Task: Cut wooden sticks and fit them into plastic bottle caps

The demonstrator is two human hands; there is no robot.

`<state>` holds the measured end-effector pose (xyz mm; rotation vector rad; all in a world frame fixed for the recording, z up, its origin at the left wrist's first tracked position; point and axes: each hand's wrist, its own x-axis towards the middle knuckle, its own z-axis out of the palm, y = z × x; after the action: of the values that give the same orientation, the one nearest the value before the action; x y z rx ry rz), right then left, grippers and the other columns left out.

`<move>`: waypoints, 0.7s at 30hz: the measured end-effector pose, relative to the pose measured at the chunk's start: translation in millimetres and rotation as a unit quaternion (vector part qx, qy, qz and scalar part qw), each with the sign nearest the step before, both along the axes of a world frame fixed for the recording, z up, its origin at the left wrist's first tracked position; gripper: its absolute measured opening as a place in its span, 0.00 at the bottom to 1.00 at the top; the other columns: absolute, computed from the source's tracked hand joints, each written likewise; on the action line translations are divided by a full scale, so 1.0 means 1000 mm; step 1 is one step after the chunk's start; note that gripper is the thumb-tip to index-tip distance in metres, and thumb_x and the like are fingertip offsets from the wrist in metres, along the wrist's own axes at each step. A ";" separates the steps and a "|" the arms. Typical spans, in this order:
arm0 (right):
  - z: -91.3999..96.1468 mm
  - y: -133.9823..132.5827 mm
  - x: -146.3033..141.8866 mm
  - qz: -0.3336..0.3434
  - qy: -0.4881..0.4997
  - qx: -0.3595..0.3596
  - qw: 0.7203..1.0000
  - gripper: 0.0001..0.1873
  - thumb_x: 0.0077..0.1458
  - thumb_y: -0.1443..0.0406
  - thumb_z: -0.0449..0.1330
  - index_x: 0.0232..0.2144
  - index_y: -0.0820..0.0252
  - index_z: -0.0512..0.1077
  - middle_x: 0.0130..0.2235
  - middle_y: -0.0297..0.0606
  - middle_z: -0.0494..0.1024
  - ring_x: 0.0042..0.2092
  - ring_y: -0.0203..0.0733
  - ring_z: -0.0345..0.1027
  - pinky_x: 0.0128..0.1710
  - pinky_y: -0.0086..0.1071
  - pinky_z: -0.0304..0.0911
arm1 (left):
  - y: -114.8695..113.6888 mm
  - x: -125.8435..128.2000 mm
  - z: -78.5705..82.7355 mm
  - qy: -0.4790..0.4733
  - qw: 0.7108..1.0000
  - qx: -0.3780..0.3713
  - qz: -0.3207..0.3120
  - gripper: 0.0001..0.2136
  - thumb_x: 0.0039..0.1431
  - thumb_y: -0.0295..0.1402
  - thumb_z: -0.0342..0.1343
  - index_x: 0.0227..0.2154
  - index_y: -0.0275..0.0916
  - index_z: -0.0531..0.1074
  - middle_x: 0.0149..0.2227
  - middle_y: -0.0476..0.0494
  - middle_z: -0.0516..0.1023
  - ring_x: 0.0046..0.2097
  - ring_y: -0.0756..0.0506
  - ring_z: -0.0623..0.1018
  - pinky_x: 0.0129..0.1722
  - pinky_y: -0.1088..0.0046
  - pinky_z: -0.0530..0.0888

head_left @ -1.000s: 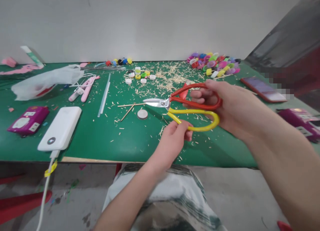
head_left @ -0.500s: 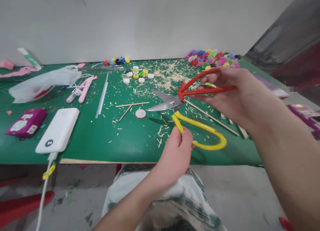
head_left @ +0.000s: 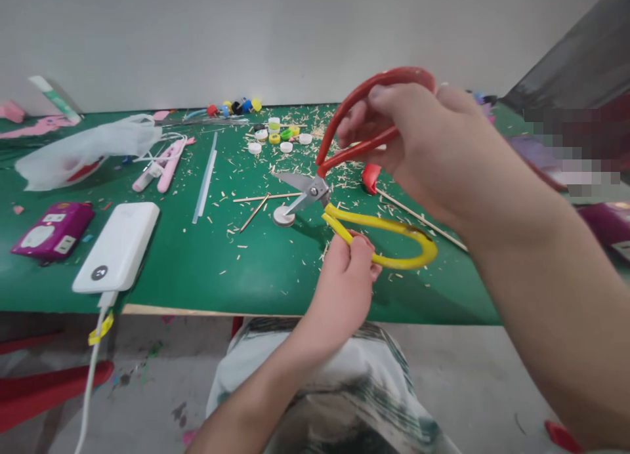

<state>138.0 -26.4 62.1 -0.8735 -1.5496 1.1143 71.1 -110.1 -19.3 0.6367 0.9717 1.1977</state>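
I hold a pair of scissors (head_left: 315, 190) over the green table (head_left: 207, 270), its blades spread apart. My right hand (head_left: 423, 139) grips the red handle loop (head_left: 374, 90), raised high. My left hand (head_left: 347, 277) pinches the yellow handle loop (head_left: 394, 234) lower down, near the table's front edge. The blade tips point left, just above a small round white disc (head_left: 283, 216). Thin wooden sticks (head_left: 256, 205) lie beside the disc, and wood shavings are scattered all around.
A white power bank (head_left: 118, 245) with a cable lies front left, beside a purple pack (head_left: 52, 229). Further back are a white plastic bag (head_left: 83, 153), pink tools (head_left: 167, 165), a clear rod (head_left: 205, 178) and small coloured caps (head_left: 278, 136). A red piece (head_left: 370, 177) and a long stick (head_left: 423, 219) lie right.
The scissors have opened wide: my right hand lifted the red handle up and away while my left hand kept hold of the yellow handle. The blades spread apart above the white disc.
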 end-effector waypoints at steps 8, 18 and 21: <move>0.007 0.001 -0.005 0.001 -0.037 0.020 0.999 0.14 0.56 0.66 0.50 0.21 0.60 0.68 0.31 0.35 0.71 0.37 0.35 0.68 0.41 0.35 0.70 | 0.002 0.004 0.006 -0.029 1.000 -0.008 0.005 0.10 0.62 0.28 0.44 0.24 0.39 0.57 0.24 0.54 0.58 0.24 0.54 0.58 0.27 0.77 0.61; 0.010 0.002 -0.007 -0.011 -0.063 0.020 0.998 0.14 0.57 0.66 0.49 0.22 0.61 0.68 0.31 0.36 0.72 0.36 0.35 0.69 0.40 0.35 0.68 | 0.003 0.004 0.002 -0.025 0.999 0.023 0.000 0.09 0.62 0.28 0.44 0.25 0.39 0.58 0.26 0.53 0.58 0.25 0.55 0.59 0.27 0.78 0.60; 0.011 0.003 -0.008 -0.009 -0.066 0.027 0.997 0.14 0.56 0.67 0.49 0.21 0.61 0.67 0.32 0.35 0.71 0.36 0.35 0.69 0.41 0.34 0.68 | 0.003 0.004 0.003 -0.041 0.999 0.023 0.002 0.09 0.62 0.29 0.45 0.25 0.39 0.58 0.26 0.53 0.58 0.25 0.55 0.59 0.27 0.77 0.60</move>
<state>130.4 -23.1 72.6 -0.9376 -1.6682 1.0131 75.0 -106.9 -16.2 0.6183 0.8783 1.2427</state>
